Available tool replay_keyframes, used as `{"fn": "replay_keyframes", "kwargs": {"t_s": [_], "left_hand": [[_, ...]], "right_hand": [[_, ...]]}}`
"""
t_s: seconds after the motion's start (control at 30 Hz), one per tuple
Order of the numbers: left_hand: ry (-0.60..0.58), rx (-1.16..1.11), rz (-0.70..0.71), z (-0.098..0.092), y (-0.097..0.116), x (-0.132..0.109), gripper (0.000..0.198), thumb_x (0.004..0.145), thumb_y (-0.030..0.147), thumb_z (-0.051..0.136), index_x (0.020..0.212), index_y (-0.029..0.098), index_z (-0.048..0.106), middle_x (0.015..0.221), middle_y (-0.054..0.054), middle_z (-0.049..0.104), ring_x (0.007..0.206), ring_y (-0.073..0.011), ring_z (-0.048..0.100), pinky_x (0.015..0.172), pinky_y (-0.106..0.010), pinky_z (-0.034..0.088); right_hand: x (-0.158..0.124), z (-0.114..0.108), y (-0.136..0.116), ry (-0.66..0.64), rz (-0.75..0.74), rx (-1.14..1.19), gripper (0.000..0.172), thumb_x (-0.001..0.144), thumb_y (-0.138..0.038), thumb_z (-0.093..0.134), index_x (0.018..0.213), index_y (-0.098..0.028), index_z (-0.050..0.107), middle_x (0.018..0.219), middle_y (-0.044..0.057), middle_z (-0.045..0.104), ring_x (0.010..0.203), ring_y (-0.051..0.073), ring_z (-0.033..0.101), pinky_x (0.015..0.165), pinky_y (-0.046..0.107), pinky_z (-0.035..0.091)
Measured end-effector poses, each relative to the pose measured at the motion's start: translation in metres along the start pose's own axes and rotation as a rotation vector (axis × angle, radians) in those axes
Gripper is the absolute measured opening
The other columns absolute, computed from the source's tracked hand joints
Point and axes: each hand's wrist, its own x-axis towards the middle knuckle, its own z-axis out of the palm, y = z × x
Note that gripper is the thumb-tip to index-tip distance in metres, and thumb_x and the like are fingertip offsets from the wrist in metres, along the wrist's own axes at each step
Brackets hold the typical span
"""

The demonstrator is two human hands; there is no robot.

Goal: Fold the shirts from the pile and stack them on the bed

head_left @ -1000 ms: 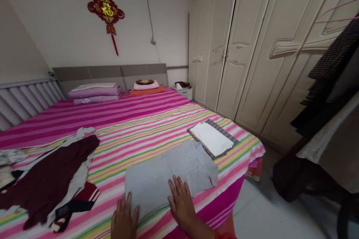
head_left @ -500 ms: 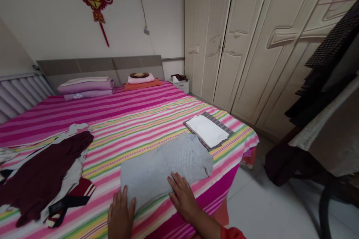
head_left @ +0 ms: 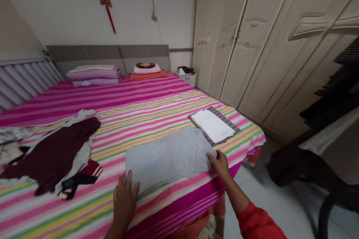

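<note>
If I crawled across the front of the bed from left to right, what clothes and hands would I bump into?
Maroon top → striped red garment → left hand → grey sweater → right hand, with the folded white cloth just behind it.

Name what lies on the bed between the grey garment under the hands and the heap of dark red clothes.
In the head view, only bare striped sheet lies between the grey garment and the dark red heap.
</note>
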Motion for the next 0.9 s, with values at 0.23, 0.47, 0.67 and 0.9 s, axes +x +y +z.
{"fn": "replay_keyframes", "kwargs": {"t_s": [0.23,0.47,0.67,0.9], "left_hand": [[-0.098,-0.044,-0.121,-0.031,0.041,0.025,0.051,0.093,0.037,0.039,0.138,0.016,0.049,0.151,-0.016,0.041,0.143,-0.0304,0.031,0.111,-0.056,0.027],[-0.253,-0.136,-0.012,-0.017,0.123,0.075,0.054,0.094,0.038,0.038,0.142,0.015,0.046,0.154,-0.015,0.037,0.146,-0.0306,0.024,0.117,-0.054,0.014],[-0.371,-0.076,0.051,0.019,0.16,0.087,0.065,0.087,0.051,0.051,0.145,0.023,0.044,0.159,-0.013,0.026,0.147,-0.0409,0.01,0.113,-0.066,-0.001],[-0.47,-0.182,0.104,0.017,0.154,0.087,0.07,0.08,0.056,0.058,0.143,0.027,0.047,0.16,-0.008,0.025,0.148,-0.0415,0.002,0.112,-0.066,-0.008]], "right_hand": [[0.01,0.001,-0.03,-0.277,0.266,0.137,0.037,0.056,-0.043,0.082,0.076,-0.016,0.068,0.071,0.006,0.073,0.066,0.021,0.067,0.057,0.029,0.051],[0.008,0.0,-0.04,-0.477,0.464,0.254,0.034,0.061,-0.034,0.082,0.087,-0.016,0.068,0.076,0.01,0.075,0.076,0.027,0.073,0.065,0.036,0.058],[0.011,0.007,-0.048,-0.473,0.487,0.236,0.027,0.063,-0.031,0.081,0.083,-0.016,0.069,0.074,0.01,0.075,0.078,0.027,0.073,0.067,0.034,0.058],[0.01,0.024,-0.081,-0.588,0.533,0.181,0.011,0.063,-0.021,0.069,0.072,-0.016,0.067,0.066,0.011,0.073,0.07,0.027,0.072,0.065,0.037,0.058]]}}
